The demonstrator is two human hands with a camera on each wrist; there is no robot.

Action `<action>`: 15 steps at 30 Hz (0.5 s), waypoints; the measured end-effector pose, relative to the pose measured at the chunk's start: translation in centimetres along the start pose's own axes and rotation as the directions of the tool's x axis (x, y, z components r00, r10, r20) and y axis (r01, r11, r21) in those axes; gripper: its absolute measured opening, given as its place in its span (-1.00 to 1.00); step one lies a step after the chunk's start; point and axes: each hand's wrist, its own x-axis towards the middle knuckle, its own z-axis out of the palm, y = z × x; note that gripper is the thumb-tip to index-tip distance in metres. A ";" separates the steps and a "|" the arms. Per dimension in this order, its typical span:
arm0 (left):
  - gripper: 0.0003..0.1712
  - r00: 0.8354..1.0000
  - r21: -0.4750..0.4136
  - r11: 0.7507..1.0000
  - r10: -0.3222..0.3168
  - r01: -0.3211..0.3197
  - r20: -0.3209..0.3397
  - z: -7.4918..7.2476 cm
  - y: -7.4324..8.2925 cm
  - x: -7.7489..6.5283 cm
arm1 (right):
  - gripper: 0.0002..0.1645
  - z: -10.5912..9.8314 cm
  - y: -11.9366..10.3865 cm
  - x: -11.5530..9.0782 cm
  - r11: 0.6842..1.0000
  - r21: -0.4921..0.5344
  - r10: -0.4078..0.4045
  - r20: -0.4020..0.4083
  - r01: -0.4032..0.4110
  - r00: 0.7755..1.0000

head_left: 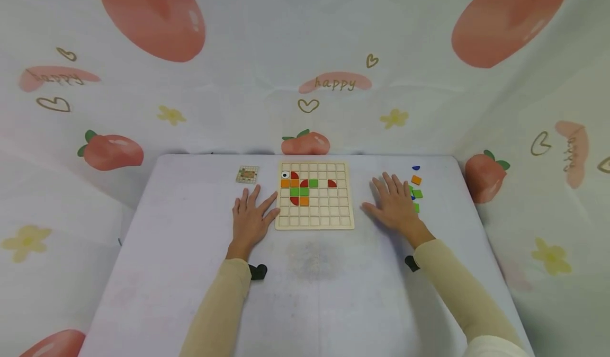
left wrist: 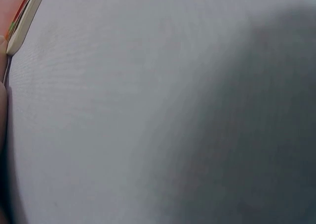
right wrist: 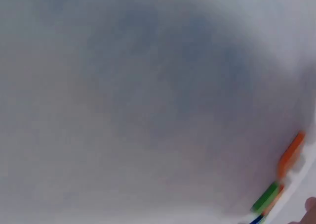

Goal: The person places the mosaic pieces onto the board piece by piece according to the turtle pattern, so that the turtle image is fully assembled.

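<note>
A square wooden grid board [head_left: 329, 220] lies on the table, its upper left cells holding red, orange and green tiles and a round eye tile [head_left: 285, 175]. A red quarter-round tile [head_left: 332, 184] sits apart, further right on the grid. My left hand [head_left: 250, 220] rests on the table with fingers spread, thumb and forefinger right at the board's left edge; it grips nothing. Right of the board, my right hand [head_left: 394, 204] lies spread beside loose tiles, partly covering some. Among these are an orange tile [head_left: 416, 180], a green tile [head_left: 417, 193] and a blue half-round tile [head_left: 416, 168].
A small picture card [head_left: 247, 175] lies left of the board, beyond the left fingertips. Black wrist-camera parts [head_left: 258, 271] show beside both wrists. A patterned cloth [head_left: 343, 118] rises behind the table's far edge. Mostly white table surface [left wrist: 98, 110] fills the left wrist view.
</note>
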 end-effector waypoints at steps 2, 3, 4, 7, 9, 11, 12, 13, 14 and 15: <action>-0.32 1.000 0.004 1.000 0.000 0.000 0.000 0.0 0.0 0.0 | 0.08 -0.3 0.9 -0.5 1.000 -0.006 -0.007 0.007 0.007 1.000; -0.32 1.000 0.005 1.000 0.001 -0.001 0.000 0.0 0.0 0.0 | 0.08 -0.3 1.4 -0.8 1.000 -0.004 -0.008 0.009 0.008 1.000; -0.32 1.000 0.006 1.000 0.003 -0.003 -0.001 0.1 0.0 0.0 | 0.08 -0.3 1.8 -1.1 1.000 0.000 -0.012 0.008 0.012 1.000; -0.31 1.000 0.012 1.000 0.004 -0.004 0.000 0.2 -0.2 0.1 | 0.07 -0.4 2.8 -1.9 1.000 0.016 -0.018 0.001 0.018 1.000; -0.32 1.000 0.015 1.000 0.002 -0.002 0.000 0.2 -0.2 0.1 | 0.03 -0.4 3.2 -2.3 0.999 0.029 -0.026 -0.015 0.026 1.000; -0.32 1.000 0.014 1.000 -0.002 0.002 0.001 0.1 -0.2 0.1 | -0.03 -0.4 3.6 -2.6 0.998 0.037 -0.040 -0.036 0.042 0.999; -0.32 1.000 0.014 1.000 -0.003 0.003 0.001 0.1 -0.2 0.1 | -0.07 -0.3 3.9 -2.8 0.998 0.039 -0.051 -0.048 0.053 0.998; -0.32 1.000 0.016 1.000 -0.004 0.004 0.003 0.1 -0.2 0.1 | -0.11 -0.3 4.1 -2.9 0.997 0.045 -0.063 -0.063 0.066 0.996; -0.32 1.000 0.016 1.000 -0.004 0.004 0.004 0.1 -0.2 0.1 | -0.15 -0.3 4.3 -3.1 0.996 0.051 -0.075 -0.075 0.079 0.994; -0.32 1.000 0.017 1.000 -0.004 0.004 0.004 0.1 -0.3 0.1 | -0.19 -0.2 4.5 -3.3 0.994 0.058 -0.087 -0.085 0.092 0.993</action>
